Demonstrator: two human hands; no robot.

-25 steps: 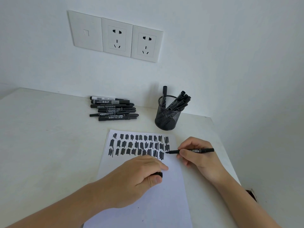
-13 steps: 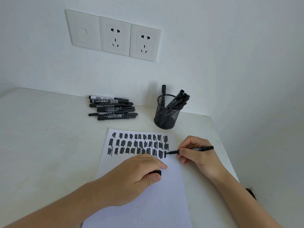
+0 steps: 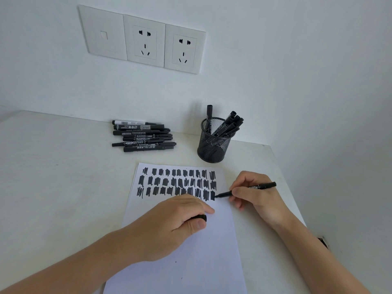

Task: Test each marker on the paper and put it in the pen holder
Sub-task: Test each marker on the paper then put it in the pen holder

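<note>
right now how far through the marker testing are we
Done: several markers stand in the pen holder, three rows of scribbles on the paper. In hand: the right hand holds a marker at the third row's end; the left hand holds a cap. Left: the pile of markers behind the paper.

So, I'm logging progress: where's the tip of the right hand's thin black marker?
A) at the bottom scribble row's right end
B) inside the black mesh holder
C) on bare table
A: the thin black marker rests its tip on the last bottom-row scribble on the white paper.
</note>
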